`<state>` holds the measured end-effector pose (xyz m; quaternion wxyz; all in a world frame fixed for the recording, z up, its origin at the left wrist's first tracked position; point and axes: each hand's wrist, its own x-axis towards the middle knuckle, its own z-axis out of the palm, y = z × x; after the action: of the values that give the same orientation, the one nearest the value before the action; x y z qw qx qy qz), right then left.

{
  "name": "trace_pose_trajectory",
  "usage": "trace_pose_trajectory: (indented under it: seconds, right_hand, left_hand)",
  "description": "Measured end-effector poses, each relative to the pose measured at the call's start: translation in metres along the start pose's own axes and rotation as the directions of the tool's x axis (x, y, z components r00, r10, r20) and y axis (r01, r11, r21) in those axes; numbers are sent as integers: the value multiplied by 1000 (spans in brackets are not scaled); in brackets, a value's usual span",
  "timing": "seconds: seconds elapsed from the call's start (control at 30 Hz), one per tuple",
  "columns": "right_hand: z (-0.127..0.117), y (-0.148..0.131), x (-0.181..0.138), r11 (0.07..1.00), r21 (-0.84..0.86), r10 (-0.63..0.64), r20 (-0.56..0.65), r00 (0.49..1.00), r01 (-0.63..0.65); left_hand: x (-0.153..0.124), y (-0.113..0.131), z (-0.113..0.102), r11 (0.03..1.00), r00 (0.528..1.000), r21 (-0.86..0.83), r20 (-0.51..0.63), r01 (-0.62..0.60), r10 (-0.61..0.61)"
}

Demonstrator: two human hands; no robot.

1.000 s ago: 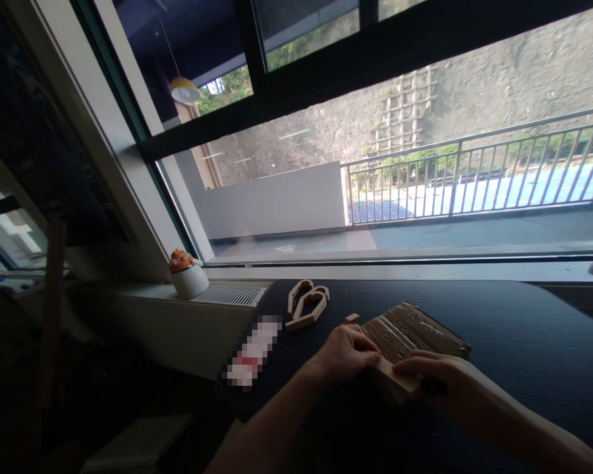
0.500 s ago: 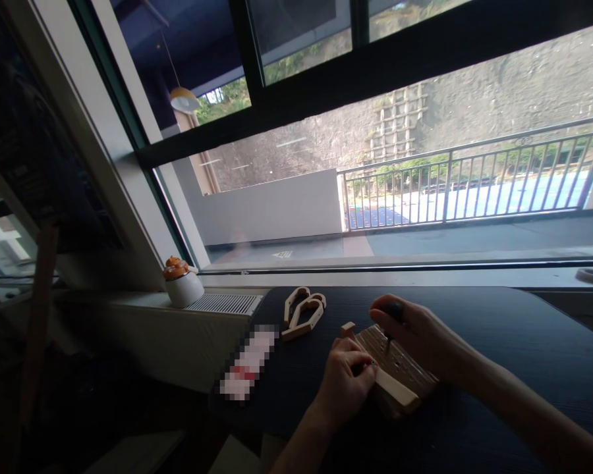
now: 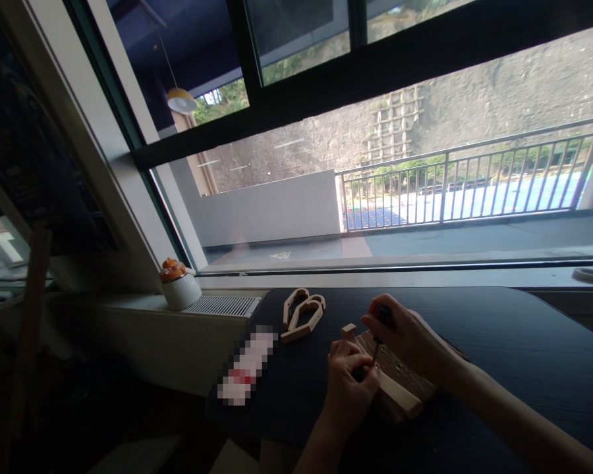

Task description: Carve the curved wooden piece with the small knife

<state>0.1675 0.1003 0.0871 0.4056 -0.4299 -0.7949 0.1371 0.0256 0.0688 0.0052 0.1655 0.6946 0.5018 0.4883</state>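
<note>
A flat wooden panel [image 3: 399,376] with small holes lies on the dark table [image 3: 524,349], with a pale wooden bar along its near edge. My right hand [image 3: 411,339] is closed round the dark handle of a screwdriver [image 3: 381,326], its thin shaft pointing down at the panel's left end. My left hand [image 3: 350,384] is curled at that same end, fingertips pinched by the screwdriver tip on something too small to make out. A small wooden block [image 3: 348,330] stands just beyond my hands.
Two curved wooden pieces [image 3: 304,312] lie on the table's far left part. A blurred white and red package [image 3: 247,366] rests at its left edge. A white pot with an orange lid [image 3: 178,286] stands on the sill by the vent. A ring-shaped object [image 3: 589,274] sits far right.
My right hand lifted from the panel's near edge and came over its left end with the screwdriver upright. My left hand slid nearer to me and curled at the tip.
</note>
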Motion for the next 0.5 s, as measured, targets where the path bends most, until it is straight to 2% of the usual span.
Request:
trace_pose_trajectory:
  seconds: [0.27, 0.4, 0.5]
  right_hand:
    - [0, -6, 1, 998, -59, -6, 54, 999, 9]
    - [-5, -14, -1, 983, -136, -105, 143, 984, 125]
    - [-12, -18, 0, 971, -168, -131, 218, 967, 169]
  left_hand:
    - [-2, -4, 2, 997, 999, -67, -30, -23, 21]
    - [-3, -6, 3, 995, 999, -89, -24, -36, 34]
    - [-4, -6, 2, 993, 999, -109, -23, -36, 34]
